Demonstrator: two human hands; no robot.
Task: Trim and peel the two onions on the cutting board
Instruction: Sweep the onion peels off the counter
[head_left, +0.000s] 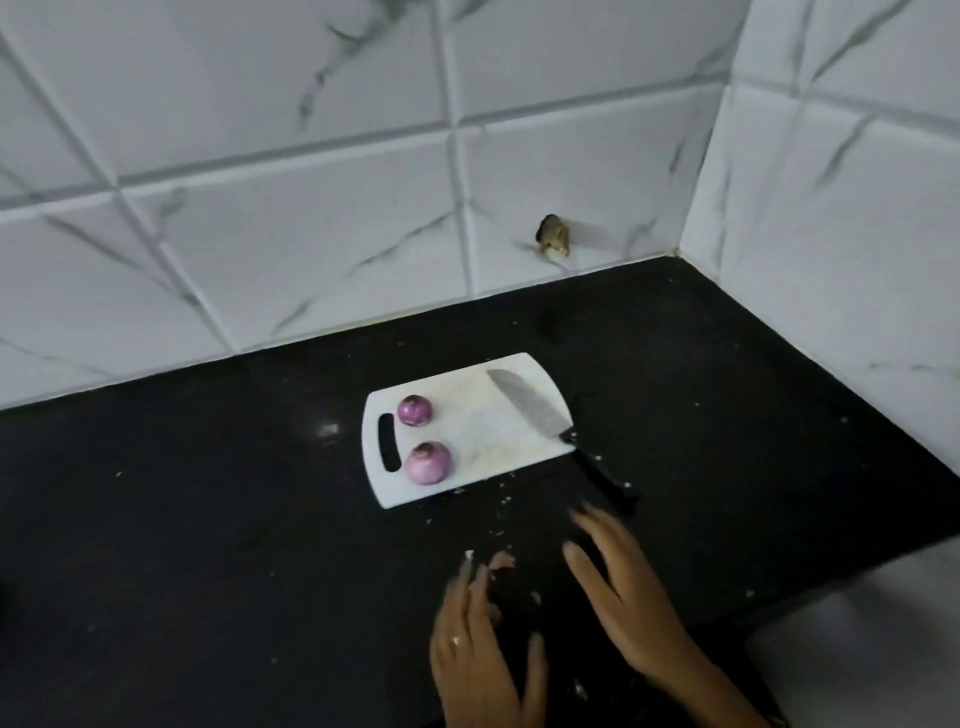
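Note:
Two purple onions stand on the left part of a white cutting board (483, 431): the far onion (414, 410) near the handle slot, the near onion (428, 463) by the board's front edge. A knife (540, 410) lies across the board's right side, its black handle (602, 475) sticking out onto the counter. My left hand (480, 644) and my right hand (623, 587) hover over the counter in front of the board, fingers straight, holding nothing. My right fingertips are just short of the knife handle.
The black counter (208, 519) carries small white scraps near the board's front edge. White marble-look tiled walls close off the back and right. A brown hole (553, 236) marks the back wall. The counter's edge runs at the lower right.

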